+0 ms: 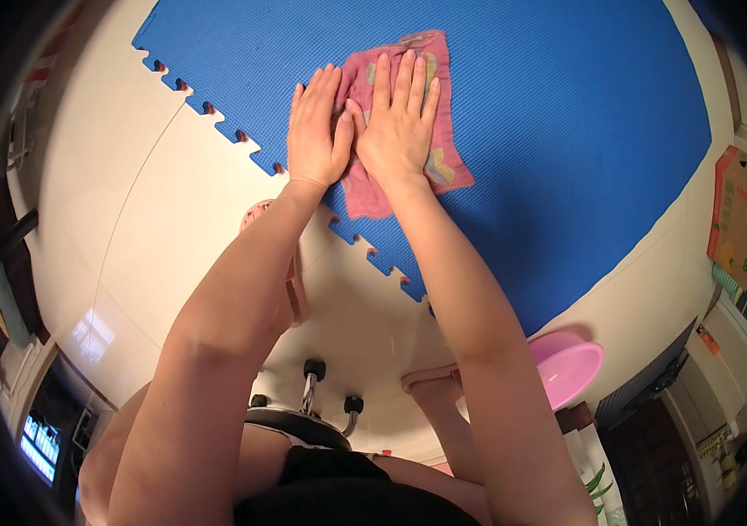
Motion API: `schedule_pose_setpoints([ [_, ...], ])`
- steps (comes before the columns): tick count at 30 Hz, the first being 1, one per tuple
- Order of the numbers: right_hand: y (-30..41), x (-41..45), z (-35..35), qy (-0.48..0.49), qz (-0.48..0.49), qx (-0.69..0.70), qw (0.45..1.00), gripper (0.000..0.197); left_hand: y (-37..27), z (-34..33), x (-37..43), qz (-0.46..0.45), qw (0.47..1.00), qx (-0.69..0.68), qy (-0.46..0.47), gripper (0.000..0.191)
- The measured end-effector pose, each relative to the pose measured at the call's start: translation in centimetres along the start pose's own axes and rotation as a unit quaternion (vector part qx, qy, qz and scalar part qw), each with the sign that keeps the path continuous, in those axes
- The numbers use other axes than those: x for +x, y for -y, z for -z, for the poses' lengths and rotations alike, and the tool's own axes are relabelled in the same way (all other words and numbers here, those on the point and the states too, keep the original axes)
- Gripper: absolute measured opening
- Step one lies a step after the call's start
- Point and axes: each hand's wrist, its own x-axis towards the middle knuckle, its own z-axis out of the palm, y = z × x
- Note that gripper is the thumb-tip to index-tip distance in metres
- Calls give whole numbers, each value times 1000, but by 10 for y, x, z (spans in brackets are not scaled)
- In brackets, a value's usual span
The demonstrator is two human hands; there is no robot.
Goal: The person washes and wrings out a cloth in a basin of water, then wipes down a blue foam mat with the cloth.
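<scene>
A pink cloth [442, 131] with pale yellow and grey patches lies on a blue foam mat [557, 118] with a toothed, interlocking edge. My right hand [400, 118] rests flat on top of the cloth, its fingers spread and pointing away from me. At the cloth's left edge is my left hand [315, 128], laid palm down with the thumb held out from the fingers. Its fingers look extended, reaching over the mat beside the cloth, and what lies under the palm is hidden. The cloth is slightly rumpled, and its near corner hangs close to the toothed edge.
Pale glossy floor tiles [130, 217] surround the mat. A pink plastic basin [571, 371] stands at the right, with a printed cardboard box [738, 217] farther off. Below me are a stool's metal leg [309, 392] and pink slippers [296, 289]. Green leaves [598, 485] show lower right.
</scene>
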Motion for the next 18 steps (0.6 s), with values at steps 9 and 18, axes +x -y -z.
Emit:
schedule_pose_setpoints([
  [9,2,-39,7,8,6,-3,1000,69,7,-2,0,-20,1000,-14,-10,57],
  [18,-11,-105,19,34,5,14,999,67,19,1,3,-14,993,-112,-28,55],
])
